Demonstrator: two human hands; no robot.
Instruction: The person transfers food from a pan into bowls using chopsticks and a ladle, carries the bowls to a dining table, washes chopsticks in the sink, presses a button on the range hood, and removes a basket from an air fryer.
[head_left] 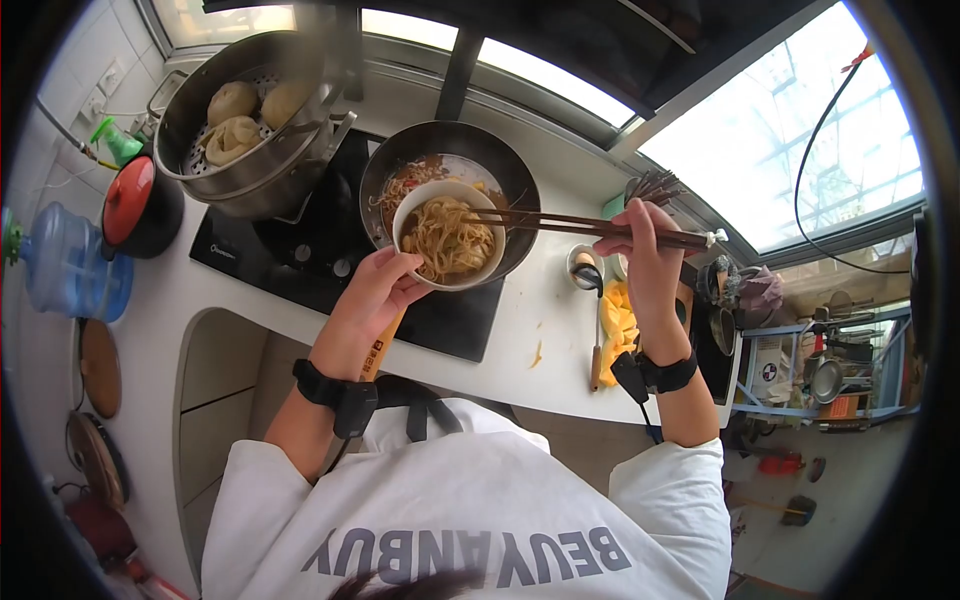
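My left hand (378, 287) grips the near rim of a white bowl (404, 213), thumb over the edge. Noodles (452, 238) fill much of the bowl, which is held above a dark wok (525, 190). Inside the wok, reddish-brown food and liquid show past the bowl's far side. Long brown chopsticks (570, 222) are in my right hand (640, 240), with fingers closed round their thick end. Their tips reach into the bowl at the noodles. The wok's handle (384, 345) runs toward me below my left wrist.
A steamer pot (262, 185) with several buns stands on the black cooktop (440, 325). Left of it sit a red-lidded pot (130, 200) and a water jug (75, 262). On the right lie a ladle (597, 345), a yellow cloth (620, 320) and a small bowl (582, 268).
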